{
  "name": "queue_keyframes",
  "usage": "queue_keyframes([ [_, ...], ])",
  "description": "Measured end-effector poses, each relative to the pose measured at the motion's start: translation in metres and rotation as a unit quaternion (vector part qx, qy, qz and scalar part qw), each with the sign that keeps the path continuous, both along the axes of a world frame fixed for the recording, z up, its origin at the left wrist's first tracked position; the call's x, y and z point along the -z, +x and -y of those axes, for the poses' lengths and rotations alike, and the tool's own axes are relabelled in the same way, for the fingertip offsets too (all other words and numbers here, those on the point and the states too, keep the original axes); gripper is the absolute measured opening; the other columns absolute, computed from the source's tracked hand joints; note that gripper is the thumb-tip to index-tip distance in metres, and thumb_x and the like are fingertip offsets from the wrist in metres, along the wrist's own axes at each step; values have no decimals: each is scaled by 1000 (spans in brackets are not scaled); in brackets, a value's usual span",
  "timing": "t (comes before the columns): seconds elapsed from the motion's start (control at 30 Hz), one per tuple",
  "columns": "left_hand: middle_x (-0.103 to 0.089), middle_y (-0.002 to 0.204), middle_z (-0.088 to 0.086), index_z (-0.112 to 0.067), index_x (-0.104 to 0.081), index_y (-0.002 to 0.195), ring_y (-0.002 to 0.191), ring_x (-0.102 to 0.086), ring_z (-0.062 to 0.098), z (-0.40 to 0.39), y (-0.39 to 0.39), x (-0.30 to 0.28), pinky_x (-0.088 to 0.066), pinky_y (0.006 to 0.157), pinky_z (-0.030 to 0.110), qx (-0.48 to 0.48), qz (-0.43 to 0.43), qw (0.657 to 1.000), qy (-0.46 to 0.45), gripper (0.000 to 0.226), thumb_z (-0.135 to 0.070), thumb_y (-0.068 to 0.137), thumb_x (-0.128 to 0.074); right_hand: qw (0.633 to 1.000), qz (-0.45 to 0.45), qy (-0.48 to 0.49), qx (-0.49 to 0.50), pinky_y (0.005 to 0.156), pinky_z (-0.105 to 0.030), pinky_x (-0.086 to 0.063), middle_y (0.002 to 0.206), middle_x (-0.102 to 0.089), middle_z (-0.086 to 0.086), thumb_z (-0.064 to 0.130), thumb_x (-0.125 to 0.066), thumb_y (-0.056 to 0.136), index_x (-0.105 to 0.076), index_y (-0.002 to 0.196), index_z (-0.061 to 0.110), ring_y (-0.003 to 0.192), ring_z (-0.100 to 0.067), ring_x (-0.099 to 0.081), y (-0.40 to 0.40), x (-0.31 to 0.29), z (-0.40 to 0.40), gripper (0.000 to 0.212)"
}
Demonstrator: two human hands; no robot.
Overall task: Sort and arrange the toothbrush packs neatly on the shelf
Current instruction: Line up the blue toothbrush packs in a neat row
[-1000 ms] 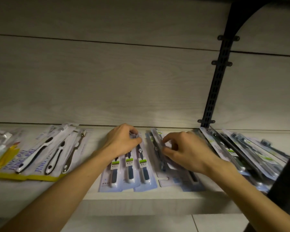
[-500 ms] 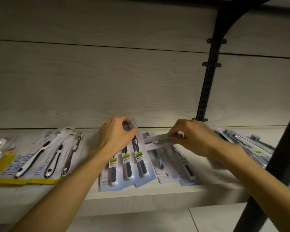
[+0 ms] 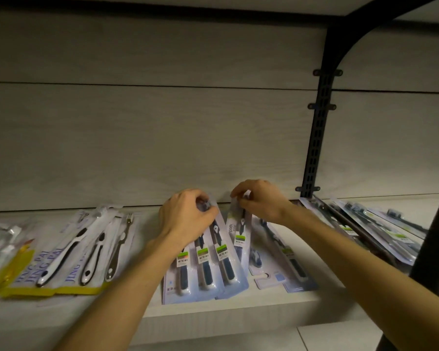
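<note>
The right hand (image 3: 260,201) has swung its pinched loose pack (image 3: 238,230) upright beside the blue stack (image 3: 208,264) gripped by the left hand (image 3: 185,214), nearly aligned.

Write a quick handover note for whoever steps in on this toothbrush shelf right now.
Left hand: grips the top of the blue three-brush stack, lying flat mid-shelf.
Right hand: pinches the top of a single blue pack, beside that stack.
Yellow-edged packs lie in a row at left; dark packs lean overlapped at right; loose blue packs lie under the right forearm.
Done: left row, blue stack begun.
Left: add the held pack, gather the loose ones, straighten the right group.
</note>
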State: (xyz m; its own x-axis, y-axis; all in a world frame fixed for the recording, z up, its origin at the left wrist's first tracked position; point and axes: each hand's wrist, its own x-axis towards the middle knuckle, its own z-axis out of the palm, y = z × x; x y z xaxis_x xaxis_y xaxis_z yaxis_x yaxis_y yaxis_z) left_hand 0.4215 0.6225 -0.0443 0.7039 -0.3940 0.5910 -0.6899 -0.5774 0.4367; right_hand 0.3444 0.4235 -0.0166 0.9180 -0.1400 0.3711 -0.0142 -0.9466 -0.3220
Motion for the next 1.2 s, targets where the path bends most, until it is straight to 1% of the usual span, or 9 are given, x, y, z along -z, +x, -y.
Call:
queue_keyframes([
  [0.2, -69, 93, -14, -30, -71, 100, 83, -63, 10, 2, 0, 4, -53, 72, 27, 10, -29, 998, 56, 23, -45, 83, -67, 997, -35, -16, -63, 87, -31, -53, 116, -70, 3, 17, -60, 92, -71, 114, 21, 92, -9, -60, 12, 21, -22, 25],
  [0.37, -69, 86, -13, -30, -72, 94, 81, -64, 12, 5, 7, 8, -56, 73, 32, -1, -63, 993, 96, 25, -49, 80, -65, 998, 7, 31, -52, 84, -24, -48, 130, -64, 2, 19, -61, 93, -61, 131, 18, 93, -9, -60, 10, 25, -20, 37],
  [0.57, -70, 89, -12, -29, -73, 100, 84, -64, 13, 7, 5, 9, -51, 69, 29, 19, -63, 988, 138, 28, -48, 80, -65, 994, -10, 78, -71, 92, -29, -53, 134, -62, 1, 16, -58, 97, -58, 135, 17, 109, -15, -63, -7, 21, -26, 38],
  [0.63, -69, 98, -9, -29, -71, 108, 90, -64, 16, 7, 4, 11, -49, 71, 29, 29, -57, 988, 141, 32, -46, 82, -65, 995, -7, 80, -65, 97, -33, -52, 134, -61, 2, 22, -59, 97, -58, 135, 19, 114, -14, -61, -21, 21, -28, 38],
  [0.7, -66, 118, -4, -28, -64, 125, 107, -61, 19, 8, 7, 14, -50, 83, 32, 50, -52, 989, 132, 41, -46, 88, -61, 998, 1, 50, -48, 95, -34, -52, 131, -62, 5, 28, -59, 96, -60, 132, 23, 113, -12, -60, -38, 22, -28, 36],
  [0.83, -51, 146, -4, -29, -47, 145, 130, -48, 22, 14, 11, 19, -42, 103, 37, 99, -41, 982, 158, 57, -56, 96, -50, 999, -31, -11, 4, 81, -35, -55, 105, -65, 13, 41, -61, 92, -65, 122, 30, 92, -8, -61, -78, 20, -27, 32],
  [0.93, -57, 138, -5, -31, -53, 139, 124, -53, 21, 19, 12, 21, -46, 100, 40, 113, -64, 975, 179, 54, -61, 94, -50, 996, -79, -32, 23, 77, -34, -55, 93, -70, 11, 50, -60, 89, -69, 113, 31, 83, -10, -63, -99, 18, -36, 31],
  [1.03, -64, 124, -8, -37, -64, 117, 110, -60, 17, 17, 15, 22, -51, 91, 39, 109, -78, 979, 156, 35, -57, 89, -60, 993, -83, -80, 23, 75, -32, -54, 93, -73, 9, 55, -56, 91, -71, 106, 31, 82, -13, -64, -109, 18, -46, 32],
  [1.2, -65, 110, -16, -38, -64, 110, 99, -61, 12, 9, 13, 24, -54, 86, 38, 95, -99, 982, 133, 52, -77, 75, -61, 985, -96, -140, 39, 70, -29, -51, 88, -72, 7, 56, -60, 87, -73, 98, 29, 76, -16, -60, -115, 13, -51, 32],
])
